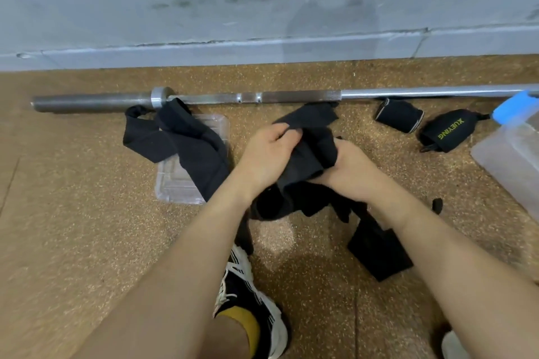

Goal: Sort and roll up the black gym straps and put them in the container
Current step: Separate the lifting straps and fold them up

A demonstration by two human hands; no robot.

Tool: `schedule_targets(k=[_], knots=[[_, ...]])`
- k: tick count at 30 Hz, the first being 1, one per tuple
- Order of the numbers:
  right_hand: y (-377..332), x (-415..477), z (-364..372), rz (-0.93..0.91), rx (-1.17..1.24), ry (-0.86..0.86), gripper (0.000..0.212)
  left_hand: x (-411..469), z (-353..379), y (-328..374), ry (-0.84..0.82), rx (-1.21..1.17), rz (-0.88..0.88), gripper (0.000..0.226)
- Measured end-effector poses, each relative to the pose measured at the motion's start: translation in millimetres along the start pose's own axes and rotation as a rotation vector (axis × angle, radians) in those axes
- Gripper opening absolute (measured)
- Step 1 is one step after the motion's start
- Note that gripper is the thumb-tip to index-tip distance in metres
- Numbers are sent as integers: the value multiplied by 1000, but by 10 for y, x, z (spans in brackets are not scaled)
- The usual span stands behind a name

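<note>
**Q:** Where do the 2 hands stand?

**A:** Close together at centre, above the floor [87, 198]. The left hand [268, 154] pinches a fold of the held strap [309, 137], fingers curled into the black fabric. The right hand [350, 172] grips the same strap from the opposite side, its fingertips hidden by the cloth. The strap's far end fans out toward the barbell [291, 96], which lies along the base of the wall [262, 9].

**Q:** Where are the other straps?

**A:** 1 loose strap [186, 140] lies draped across a clear lid [175, 186] to the left, its upper fold against the barbell. A tangled heap [379, 251] lies beneath the wrists, beside a black-and-white shoe [250, 294]. 2 rolled straps lie to the right, just beside each other: a plain roll [398, 115] near the barbell, and a roll lettered XUEYING [447, 130] in green.

**Q:** And the container?

**A:** The container [513, 154], clear plastic with a blue latch [513, 106], stands at the right edge, partly out of view, near the roll lettered XUEYING. Whether anything lies inside cannot be told.
</note>
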State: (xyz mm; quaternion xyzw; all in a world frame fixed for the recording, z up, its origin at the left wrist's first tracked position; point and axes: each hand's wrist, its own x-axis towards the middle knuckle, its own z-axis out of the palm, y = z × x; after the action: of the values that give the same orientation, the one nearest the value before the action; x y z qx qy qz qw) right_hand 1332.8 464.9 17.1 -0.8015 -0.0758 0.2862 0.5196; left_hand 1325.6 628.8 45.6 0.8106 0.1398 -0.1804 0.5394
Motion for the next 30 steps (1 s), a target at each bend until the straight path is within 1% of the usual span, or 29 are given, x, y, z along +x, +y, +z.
schedule_targets(k=[2, 4, 6, 7, 9, 11, 12, 14, 16, 17, 19, 21, 22, 23, 24, 25, 26, 28, 29, 30], knots=[[-256, -28, -252, 14, 90, 4, 21, -76, -178, 372, -77, -34, 34, 30], [-432, -88, -472, 82, 341, 56, 21, -155, -376, 669, -131, 37, 72, 21], [-540, -173, -635, 200, 596, 180, 24, -265, -600, 847, -105, 53, 76, 24], [-580, -217, -700, 254, 663, 250, 25, -328, -716, 916, -54, -33, 68, 23], [-656, -306, -794, 329, 729, 344, 29, -481, -930, 1025, 73, -332, -1, 16], [-790, -417, -812, 360, 754, 367, 37, -661, -1083, 1139, 122, -557, -78, 16], [-867, -473, -804, 363, 752, 365, 42, -748, -1134, 1201, 118, -616, -80, 18], [-1050, -597, -779, 350, 752, 362, 45, -932, -1201, 1348, 138, -676, -22, 15], [-1272, -761, -769, 318, 785, 357, 40, -1119, -1282, 1507, 212, -638, 65, 6], [-1398, -881, -776, 296, 814, 350, 36, -1238, -1347, 1578, 246, -580, 119, 7], [-1613, -1102, -802, 247, 882, 306, 31, -1444, -1470, 1666, 264, -348, 221, 28], [-1843, -1279, -819, 158, 895, 269, 25, -1659, -1488, 1738, 199, -48, 287, 42], [-1984, -1340, -820, 115, 878, 279, 23, -1757, -1466, 1762, 158, 41, 301, 43], [-2130, -1373, -823, 84, 856, 299, 22, -1857, -1433, 1797, 127, 63, 304, 41], [-2280, -1393, -828, 55, 831, 315, 24, -1937, -1412, 1831, 112, 11, 309, 39], [-2423, -1403, -837, 29, 817, 323, 28, -1996, -1406, 1861, 105, -119, 310, 36], [-2544, -1414, -847, 6, 809, 308, 30, -2033, -1411, 1893, 102, -292, 303, 34], [-2715, -1424, -873, -35, 814, 265, 27, -2042, -1475, 1941, 125, -621, 257, 24], [-2784, -1412, -892, -51, 812, 243, 28, -2030, -1522, 1951, 150, -731, 231, 20], [-2838, -1380, -910, -71, 814, 230, 31, -2022, -1555, 1957, 162, -788, 212, 17]])
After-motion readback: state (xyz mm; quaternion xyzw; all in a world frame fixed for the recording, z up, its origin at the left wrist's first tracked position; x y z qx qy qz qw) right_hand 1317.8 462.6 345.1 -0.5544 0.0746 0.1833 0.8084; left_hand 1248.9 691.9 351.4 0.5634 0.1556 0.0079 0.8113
